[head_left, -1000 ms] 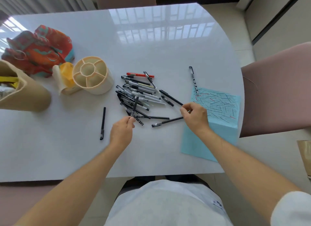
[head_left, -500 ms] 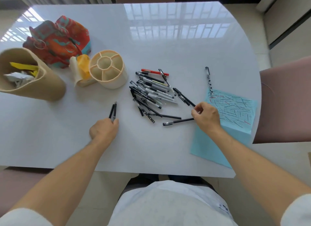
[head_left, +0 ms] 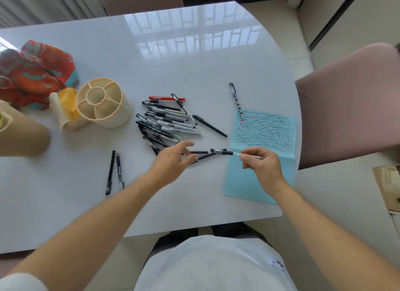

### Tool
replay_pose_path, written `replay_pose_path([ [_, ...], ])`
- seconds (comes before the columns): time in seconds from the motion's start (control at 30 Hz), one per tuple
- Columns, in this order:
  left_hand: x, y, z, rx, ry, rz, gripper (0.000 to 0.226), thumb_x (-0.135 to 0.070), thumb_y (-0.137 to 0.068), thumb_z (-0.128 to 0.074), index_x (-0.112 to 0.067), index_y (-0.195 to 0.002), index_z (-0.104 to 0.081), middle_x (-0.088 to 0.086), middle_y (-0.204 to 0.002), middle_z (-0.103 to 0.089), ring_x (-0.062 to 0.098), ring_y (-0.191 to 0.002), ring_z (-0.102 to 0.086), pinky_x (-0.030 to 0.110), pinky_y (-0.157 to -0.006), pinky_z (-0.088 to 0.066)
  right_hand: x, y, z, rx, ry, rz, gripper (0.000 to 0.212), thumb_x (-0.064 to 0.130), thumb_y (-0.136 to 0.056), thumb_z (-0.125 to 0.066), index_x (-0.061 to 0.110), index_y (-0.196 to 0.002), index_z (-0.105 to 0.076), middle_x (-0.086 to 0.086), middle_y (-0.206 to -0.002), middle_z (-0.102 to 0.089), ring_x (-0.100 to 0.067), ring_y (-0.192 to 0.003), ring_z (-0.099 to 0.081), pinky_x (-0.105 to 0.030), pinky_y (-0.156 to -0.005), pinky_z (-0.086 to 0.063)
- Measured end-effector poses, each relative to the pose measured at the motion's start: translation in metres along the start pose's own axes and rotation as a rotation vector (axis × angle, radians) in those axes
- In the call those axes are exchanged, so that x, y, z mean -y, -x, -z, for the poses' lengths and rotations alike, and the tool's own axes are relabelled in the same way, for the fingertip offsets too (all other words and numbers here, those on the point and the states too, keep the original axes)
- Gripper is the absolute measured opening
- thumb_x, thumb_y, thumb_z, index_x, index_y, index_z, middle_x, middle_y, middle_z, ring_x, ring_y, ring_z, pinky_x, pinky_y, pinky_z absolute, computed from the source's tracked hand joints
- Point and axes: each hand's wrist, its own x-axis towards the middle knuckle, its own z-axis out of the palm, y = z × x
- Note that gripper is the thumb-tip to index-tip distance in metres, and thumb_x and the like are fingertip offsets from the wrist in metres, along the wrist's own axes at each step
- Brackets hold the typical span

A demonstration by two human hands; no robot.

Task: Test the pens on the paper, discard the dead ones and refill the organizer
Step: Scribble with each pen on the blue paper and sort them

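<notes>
White glossy table [head_left: 194,59], my right hand [head_left: 263,167] pinching a capped pen [head_left: 225,152], left hand [head_left: 173,161] blurred, fingers seemingly spread over the pen pile [head_left: 166,121].

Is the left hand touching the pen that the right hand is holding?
Apart. In the head view, bare table shows between the left hand's open fingertips and the capped end of the pen pinched by the right hand.

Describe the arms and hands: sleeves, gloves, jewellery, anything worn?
Both forearms are bare. The left hand and right hand show no gloves, rings or watch. A white sleeve edge shows at the left elbow. The white top has a small dark marking near its hem.
</notes>
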Motion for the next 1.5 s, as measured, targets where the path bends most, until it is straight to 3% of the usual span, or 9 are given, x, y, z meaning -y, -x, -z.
replay_pose_path([
  [0.07, -0.029, -0.012, -0.022, 0.118, 0.090, -0.089, 0.034, -0.043, -0.097, -0.055, -0.038, -0.130, -0.053, -0.017, -0.100, -0.068, 0.002, -0.071, -0.065, 0.021, -0.071, -0.050, -0.001, 0.007, 0.002, 0.026, -0.052, -0.022, 0.011, -0.003, -0.082, -0.079, 0.008, -0.083, -0.076, -0.004, -0.064, -0.066, -0.017, -0.057, -0.060, -0.024, -0.062, -0.055],
  [0.2, -0.059, -0.028, -0.048, 0.183, 0.142, -0.142, 0.013, -0.024, -0.098, -0.056, -0.026, -0.100, -0.068, -0.010, -0.074, -0.068, 0.003, -0.060, -0.065, 0.010, -0.056, -0.040, -0.004, 0.014, 0.012, 0.000, -0.208, -0.053, 0.008, -0.004, -0.086, -0.074, 0.004, -0.087, -0.075, -0.009, -0.065, -0.062, -0.021, -0.061, -0.058, -0.029, -0.064, -0.052],
  [0.37, -0.077, -0.029, -0.068, 0.270, 0.053, -0.236, 0.013, -0.028, -0.099, -0.056, -0.023, -0.093, -0.066, -0.009, -0.073, -0.068, 0.003, -0.057, -0.066, 0.021, -0.061, -0.052, -0.017, 0.018, 0.016, 0.036, -0.226, -0.099, 0.013, 0.008, -0.096, -0.067, -0.001, -0.093, -0.075, -0.015, -0.074, -0.067, -0.023, -0.067, -0.062, -0.029, -0.063, -0.055],
  [0.53, -0.064, -0.036, -0.068, 0.041, -0.286, -0.290, 0.021, -0.027, -0.100, -0.055, -0.012, -0.094, -0.068, 0.005, -0.079, -0.071, 0.031, -0.074, -0.065, 0.037, -0.065, -0.048, -0.014, -0.003, 0.057, -0.327, -0.308, -0.113, 0.021, 0.012, -0.098, -0.062, 0.002, -0.082, -0.070, -0.007, -0.062, -0.065, -0.016, -0.053, -0.055, -0.028, -0.051, -0.047],
  [0.67, -0.057, -0.039, -0.072, -0.073, -0.264, -0.387, 0.019, -0.030, -0.098, -0.058, -0.015, -0.097, -0.070, 0.001, -0.094, -0.072, 0.028, -0.084, -0.065, 0.035, -0.065, -0.048, -0.017, -0.015, 0.081, -0.374, -0.043, 0.009, 0.015, 0.015, -0.098, -0.066, 0.013, -0.085, -0.072, -0.004, -0.070, -0.072, -0.013, -0.059, -0.068, -0.027, -0.061, -0.058],
  [0.87, -0.076, -0.050, -0.103, 0.063, -0.293, -0.641, 0.014, -0.024, -0.093, -0.065, -0.012, -0.089, -0.070, 0.006, -0.120, -0.068, 0.025, -0.114, -0.062, 0.032, -0.092, -0.046, -0.029, -0.022, 0.056, -0.317, 0.406, 0.237, 0.007, 0.017, -0.093, -0.070, 0.020, -0.095, -0.076, 0.008, -0.074, -0.073, -0.009, -0.070, -0.071, -0.018, -0.071, -0.053],
  [0.97, -0.073, -0.052, -0.105, 0.096, -0.320, -0.629, 0.017, -0.023, -0.095, -0.062, -0.008, -0.091, -0.071, 0.006, -0.128, -0.065, 0.025, -0.126, -0.056, 0.034, -0.105, -0.043, -0.030, -0.022, 0.050, -0.300, 0.494, 0.336, 0.009, 0.011, -0.093, -0.070, 0.014, -0.096, -0.078, 0.009, -0.081, -0.070, -0.006, -0.073, -0.065, -0.008, -0.071, -0.048],
  [1.1, -0.072, -0.051, -0.104, 0.129, -0.320, -0.607, 0.020, -0.024, -0.098, -0.058, -0.008, -0.096, -0.070, 0.005, -0.139, -0.059, 0.022, -0.135, -0.048, 0.034, -0.113, -0.036, -0.029, -0.025, 0.061, -0.415, 0.543, 0.351, 0.009, 0.006, -0.091, -0.067, 0.008, -0.090, -0.076, -0.001, -0.085, -0.074, -0.016, -0.075, -0.066, -0.025, -0.074, -0.052],
  [1.5, -0.069, -0.041, -0.101, 0.150, -0.277, -0.538, 0.020, -0.026, -0.098, -0.057, -0.011, -0.097, -0.071, 0.000, -0.140, -0.058, 0.015, -0.138, -0.045, 0.025, -0.110, -0.034, -0.030, -0.015, 0.065, -0.360, 0.420, 0.279, 0.006, 0.018, -0.091, -0.067, 0.020, -0.089, -0.072, 0.009, -0.074, -0.071, -0.012, -0.068, -0.069, -0.023, -0.063, -0.053],
])
